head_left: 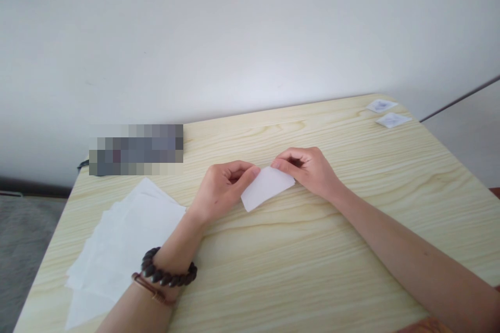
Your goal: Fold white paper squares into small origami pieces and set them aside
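Note:
Between my two hands is a small white folded piece of paper (267, 187), held just above or on the wooden table. My left hand (226, 187) pinches its upper left corner between thumb and fingers. At the upper right edge, my right hand (307, 166) pinches the same paper with thumb and forefinger. The undersides of the fingers and the back of the paper are hidden. Under and beside my left forearm lies a spread stack of white paper sheets (125, 234).
Two small folded white papers (394, 120) with dark marks lie at the table's far right corner. A dark object, blurred by pixelation (136, 150), sits at the back left. The wooden table (312, 270) meets a white wall (242, 36) behind.

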Tool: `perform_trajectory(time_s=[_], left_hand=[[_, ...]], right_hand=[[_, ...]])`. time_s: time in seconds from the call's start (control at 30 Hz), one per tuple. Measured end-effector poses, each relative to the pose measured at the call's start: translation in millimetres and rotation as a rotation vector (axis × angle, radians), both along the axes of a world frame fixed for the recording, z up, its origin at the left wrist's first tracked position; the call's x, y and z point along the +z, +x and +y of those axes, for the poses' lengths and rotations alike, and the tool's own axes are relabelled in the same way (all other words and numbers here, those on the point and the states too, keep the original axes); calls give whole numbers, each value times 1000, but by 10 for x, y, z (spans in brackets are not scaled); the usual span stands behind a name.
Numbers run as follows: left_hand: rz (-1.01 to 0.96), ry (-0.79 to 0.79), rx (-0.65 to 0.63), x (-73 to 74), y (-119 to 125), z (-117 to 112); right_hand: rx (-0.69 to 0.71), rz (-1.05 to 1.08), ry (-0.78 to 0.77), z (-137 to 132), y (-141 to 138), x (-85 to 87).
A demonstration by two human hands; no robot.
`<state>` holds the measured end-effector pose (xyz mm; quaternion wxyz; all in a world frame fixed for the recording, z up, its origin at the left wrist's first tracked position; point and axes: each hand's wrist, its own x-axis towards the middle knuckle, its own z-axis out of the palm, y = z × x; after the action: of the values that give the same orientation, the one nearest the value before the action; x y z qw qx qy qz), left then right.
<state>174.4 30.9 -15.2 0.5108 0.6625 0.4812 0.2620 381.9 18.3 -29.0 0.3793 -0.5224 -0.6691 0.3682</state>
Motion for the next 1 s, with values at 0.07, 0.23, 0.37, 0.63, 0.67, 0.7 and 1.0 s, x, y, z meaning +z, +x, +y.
perform_trajectory(time_s=[0.07,0.23,0.37,0.63,0.67,0.7,1.0], left_hand=[[5,-10,-54,14,4,-4],[33,-35,-62,18,0,8],[34,-32,-16,9,-1,15],[-24,-61,-95,2,-7,15],[-19,-70,-117,7,-8,16],[-13,-74,-132,11,-8,18],[11,-99,-108,-9,8,33]], right_hand=[[12,-16,8,-1,-3,5],[17,3,-17,-6,-3,-9],[2,55,-7,-11,-11,-6],[2,7,-40,-4,-7,-8],[12,10,-49,-2,-3,-12],[22,12,-53,-2,-1,-14],[54,-14,-21,1,4,18]])
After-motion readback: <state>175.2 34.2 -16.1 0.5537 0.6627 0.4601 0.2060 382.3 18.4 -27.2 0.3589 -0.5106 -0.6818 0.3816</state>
